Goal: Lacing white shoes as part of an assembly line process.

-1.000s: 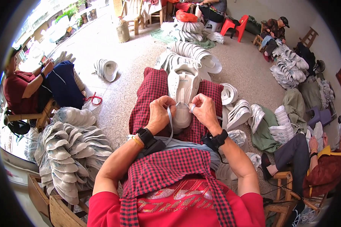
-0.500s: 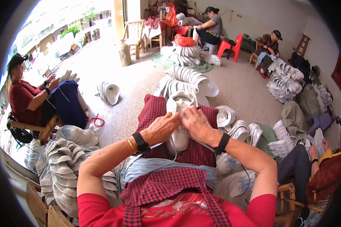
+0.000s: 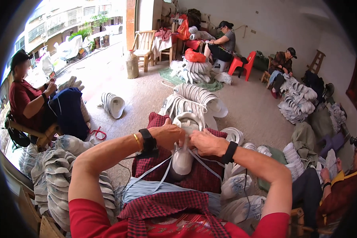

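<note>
A white shoe upper (image 3: 182, 162) lies on my lap, toe toward me, its tongue and collar (image 3: 188, 120) pointing away. Over its eyelets, my left hand (image 3: 168, 135) bends its fingers down, closed; whatever is at their tips is hidden. My right hand (image 3: 207, 142) pinches at the opposite eyelet edge, its fingertips close to the left ones and partly hidden. Pale shoelace ends (image 3: 156, 169) trail from the upper down both sides. Across my lap lies a bundle of light blue laces (image 3: 146, 191), on a red-and-black checked apron (image 3: 162, 203).
Nested white uppers (image 3: 200, 97) lie just beyond my knees. More stacks stand on my left (image 3: 59, 178) and right (image 3: 242, 186). Co-workers sit at left (image 3: 25, 95), at right (image 3: 339, 190) and farther back. A red plastic chair (image 3: 244, 65) stands behind.
My left hand has turned, its wrist raised and fingers now pointing down at the eyelets. My right hand has shifted slightly lower. The shoelace ends now spread wider to both sides.
</note>
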{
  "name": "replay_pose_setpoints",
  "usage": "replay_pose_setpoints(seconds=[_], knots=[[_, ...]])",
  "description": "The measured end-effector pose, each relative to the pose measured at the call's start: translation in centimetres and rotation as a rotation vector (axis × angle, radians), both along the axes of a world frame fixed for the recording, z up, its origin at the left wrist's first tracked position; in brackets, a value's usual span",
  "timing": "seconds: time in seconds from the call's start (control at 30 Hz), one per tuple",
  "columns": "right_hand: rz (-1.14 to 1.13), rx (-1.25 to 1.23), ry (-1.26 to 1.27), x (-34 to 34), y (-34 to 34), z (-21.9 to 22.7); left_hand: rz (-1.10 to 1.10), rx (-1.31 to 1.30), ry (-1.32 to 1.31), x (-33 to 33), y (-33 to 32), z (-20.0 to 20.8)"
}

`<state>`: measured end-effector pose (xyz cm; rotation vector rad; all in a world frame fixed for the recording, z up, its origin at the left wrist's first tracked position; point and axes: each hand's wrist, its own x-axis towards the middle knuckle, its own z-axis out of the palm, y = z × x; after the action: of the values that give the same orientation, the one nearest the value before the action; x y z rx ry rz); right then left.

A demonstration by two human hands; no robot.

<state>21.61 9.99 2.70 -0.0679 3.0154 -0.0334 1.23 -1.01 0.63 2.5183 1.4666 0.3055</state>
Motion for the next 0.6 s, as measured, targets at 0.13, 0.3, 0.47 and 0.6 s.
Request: replay_pose_setpoints(seconds=[0.13,0.3,0.47,0.6], knots=[[-0.068,0.018,-0.044,0.1,0.1,0.3,0.093,-0.01,0.15,1.5,0.0,1.7],[0.086,-0.074,0.224,1.4,2.0,-0.2,0.098,0.173,0.038,1.4,-1.2,1.7],[0.023,-0.005,0.143,1.7,1.3,0.2,0.202,0.319,0.062,1.7,-2.3,0.3],[0.033,-0.085,0.205,1.9,1.0,-0.2,0.166,0.251,0.078,2.0,-2.9,0.6]])
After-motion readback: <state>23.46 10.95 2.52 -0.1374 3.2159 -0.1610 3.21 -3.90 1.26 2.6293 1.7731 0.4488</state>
